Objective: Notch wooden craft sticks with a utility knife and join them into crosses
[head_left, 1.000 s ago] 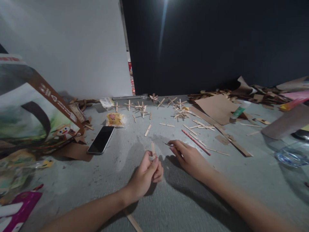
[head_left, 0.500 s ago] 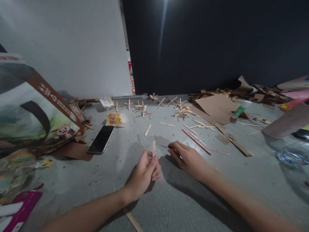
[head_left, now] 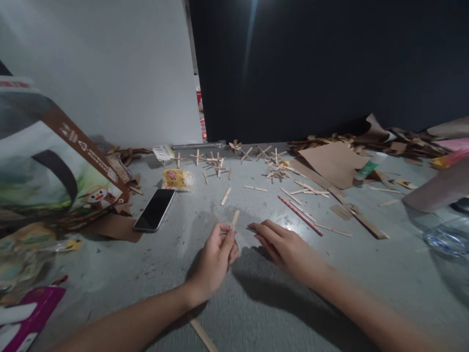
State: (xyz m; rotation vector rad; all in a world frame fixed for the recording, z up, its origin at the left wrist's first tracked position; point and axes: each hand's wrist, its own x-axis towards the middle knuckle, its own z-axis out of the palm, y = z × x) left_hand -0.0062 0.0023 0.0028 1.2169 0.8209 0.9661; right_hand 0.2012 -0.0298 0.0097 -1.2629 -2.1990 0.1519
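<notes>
My left hand (head_left: 217, 252) pinches a wooden craft stick (head_left: 235, 219) between thumb and fingers, its upper end tilted to the right. Just to the right, my right hand (head_left: 284, 244) is curled round a small knife (head_left: 251, 228). Only a bit of its thin metal blade shows past the fingertips; the handle is hidden in the palm. Blade and stick are a short gap apart. Beyond the hands lie a loose craft stick (head_left: 226, 196), another stick (head_left: 255, 188) and a red patterned pencil (head_left: 300, 215).
A phone (head_left: 154, 210) and a yellow packet (head_left: 176, 180) lie left. Crossed stick pieces (head_left: 278, 170) stand at the back. Brown cardboard (head_left: 330, 164), a glue stick (head_left: 371, 166) and a clear plastic object (head_left: 445, 237) are right; a printed bag (head_left: 54, 161) stands far left.
The stick in my left hand has tipped to the right. My right hand has turned a little, so less of the knife shows; its yellow handle was visible before.
</notes>
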